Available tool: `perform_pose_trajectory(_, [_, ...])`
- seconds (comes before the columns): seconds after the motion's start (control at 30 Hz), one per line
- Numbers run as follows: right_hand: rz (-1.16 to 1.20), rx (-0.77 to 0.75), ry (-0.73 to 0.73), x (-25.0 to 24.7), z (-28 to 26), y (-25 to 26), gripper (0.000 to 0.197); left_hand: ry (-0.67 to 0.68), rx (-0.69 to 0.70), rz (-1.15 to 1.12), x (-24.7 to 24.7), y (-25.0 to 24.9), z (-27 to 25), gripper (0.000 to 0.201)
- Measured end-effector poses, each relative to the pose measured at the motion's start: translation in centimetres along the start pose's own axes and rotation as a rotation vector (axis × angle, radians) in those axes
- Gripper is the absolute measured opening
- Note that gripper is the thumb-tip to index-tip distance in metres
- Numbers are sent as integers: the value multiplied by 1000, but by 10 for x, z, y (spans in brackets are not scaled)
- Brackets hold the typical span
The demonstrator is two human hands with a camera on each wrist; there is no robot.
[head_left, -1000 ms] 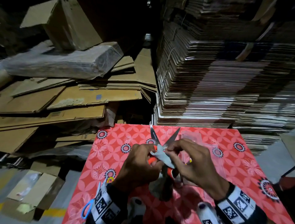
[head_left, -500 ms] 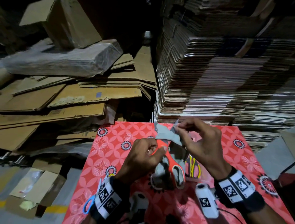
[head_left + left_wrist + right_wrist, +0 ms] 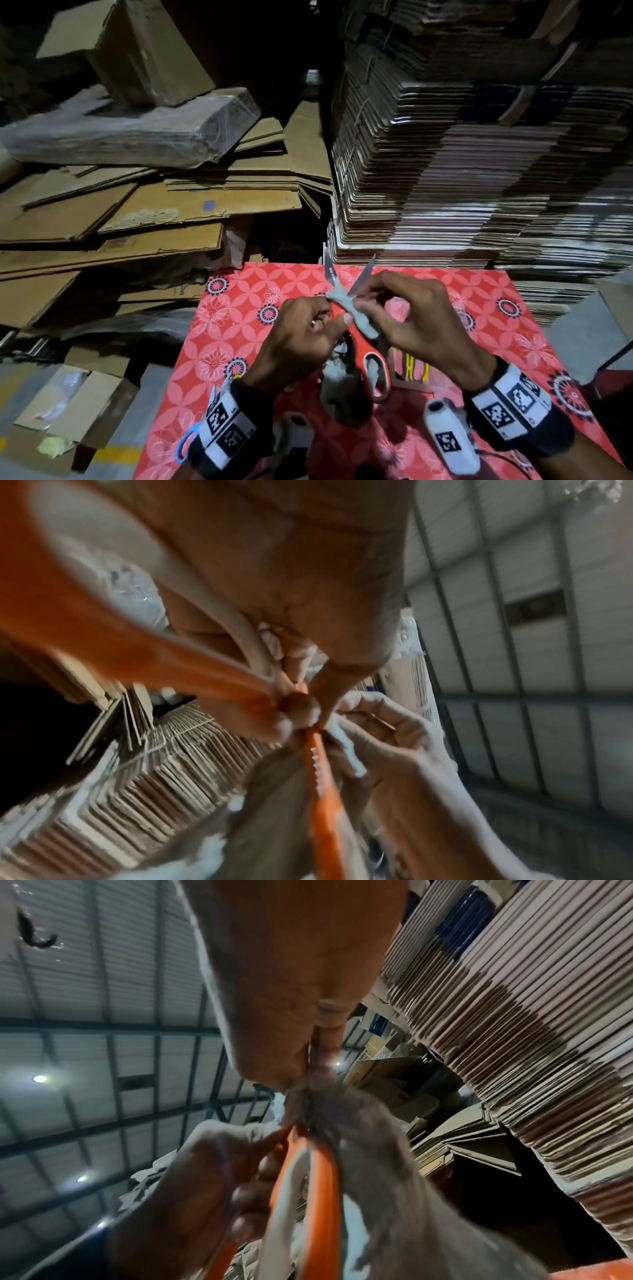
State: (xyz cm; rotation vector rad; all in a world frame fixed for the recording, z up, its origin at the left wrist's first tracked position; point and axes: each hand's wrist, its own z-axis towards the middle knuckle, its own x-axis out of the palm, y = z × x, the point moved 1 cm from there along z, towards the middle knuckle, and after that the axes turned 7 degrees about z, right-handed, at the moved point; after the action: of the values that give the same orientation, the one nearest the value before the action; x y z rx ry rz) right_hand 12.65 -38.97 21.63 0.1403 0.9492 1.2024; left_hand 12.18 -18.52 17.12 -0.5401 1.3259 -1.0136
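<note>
Beyond the far edge of the work, from 12 round to 2 o'clock, a tall stack of flattened brown cardboard sheets (image 3: 479, 178) fills my head view. Below it the counter (image 3: 239, 329), under a red flower-patterned cover, carries the job.

Held up over its middle are the orange-handled steel scissors (image 3: 330, 272). Their long axis runs 6 to 12 o'clock, handle loops toward me at 6. The two blades are parted in a narrow V, with tips at roughly 12 and 1 o'clock.

From 7 o'clock the left hand (image 3: 301, 339) comes in with its fingers curled tight round the scissors just below the pivot, thumb laid up along them. The left wrist view shows its fingertips bunched on the orange shank.

From 4 o'clock the right hand (image 3: 421, 318) reaches the same spot. Its thumb and forefinger pinch a crumpled grey rag (image 3: 356, 313), and the other fingers arch loosely and hold nothing. The pinched strip of rag crosses the pivot from 10 to 4 o'clock. The rest hangs down over the handles at 6.

What I steer by is this: the blades lie straight out at 12 o'clock from the right hand's pinch, and that hand is the nearer to them. I judge that a wipe would run away from me along that axis, with the fingertips kept on the flats, since the edges face into the V.
</note>
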Motion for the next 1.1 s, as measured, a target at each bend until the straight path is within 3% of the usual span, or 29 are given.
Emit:
perform_pose_trajectory(0.13, [-71, 63, -237, -9, 10, -2, 15, 0, 46, 48, 2, -3, -2, 50])
perform_pose_trajectory(0.2, [-95, 30, -183, 0, 5, 4, 17, -25, 57, 69, -1, -4, -1, 42])
perform_pose_trajectory(0.27, [-59, -2, -31, 11, -6, 7, 17, -14, 79, 98, -5, -2, 0, 30])
perform_pose_trajectory(0.33, [-17, 21, 10, 7, -6, 2, 15, 3, 102, 140, -5, -3, -2, 30])
perform_pose_trajectory(0.5, [-84, 97, -284, -10, 8, -10, 15, 37, 121, 118, -1, -9, -4, 37])
perform_pose_trajectory(0.7, [-37, -6, 6, 14, -15, -2, 14, 20, 74, 141, -2, 3, -3, 47])
perform_pose_trajectory(0.87, [-39, 96, -277, -1, 0, -12, 15, 22, 109, 128, 1, -6, -5, 38])
perform_pose_trajectory(1.03, [19, 47, -31, 20, -15, -1, 17, -11, 70, 134, -1, 2, -2, 31])
perform_pose_trajectory(1.1, [41, 75, -74, 11, -10, -9, 17, -24, 91, 176, 0, 2, -6, 38])
